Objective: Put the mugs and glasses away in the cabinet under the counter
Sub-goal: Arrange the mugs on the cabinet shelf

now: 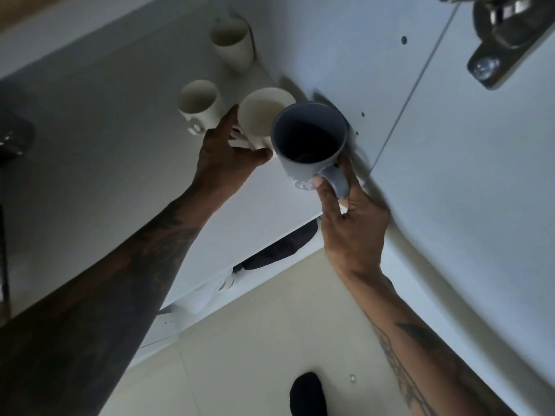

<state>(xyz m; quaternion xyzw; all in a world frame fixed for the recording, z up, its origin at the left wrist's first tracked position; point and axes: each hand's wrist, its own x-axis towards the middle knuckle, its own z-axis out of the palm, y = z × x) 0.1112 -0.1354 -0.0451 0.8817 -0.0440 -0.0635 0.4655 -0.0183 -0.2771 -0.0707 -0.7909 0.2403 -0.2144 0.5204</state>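
Observation:
I look into a white cabinet [99, 121] from its mouth. My left hand [228, 157] grips a cream mug [264, 115] by its handle, low over the shelf. Right beside it my right hand [348, 211] holds a grey-blue mug [309, 139] by the handle, close to the cabinet's right wall. Another cream mug [199, 103] stands on the shelf just left of my left hand. A taller cream mug [232, 45] stands deeper in, near the back corner.
The cabinet's right side wall [345, 55] has small peg holes, and a metal hinge [498, 46] sits at upper right. A dark hinge part [13, 136] shows at the left edge. The beige tiled floor [255, 340] and my dark-socked foot [307, 394] lie below.

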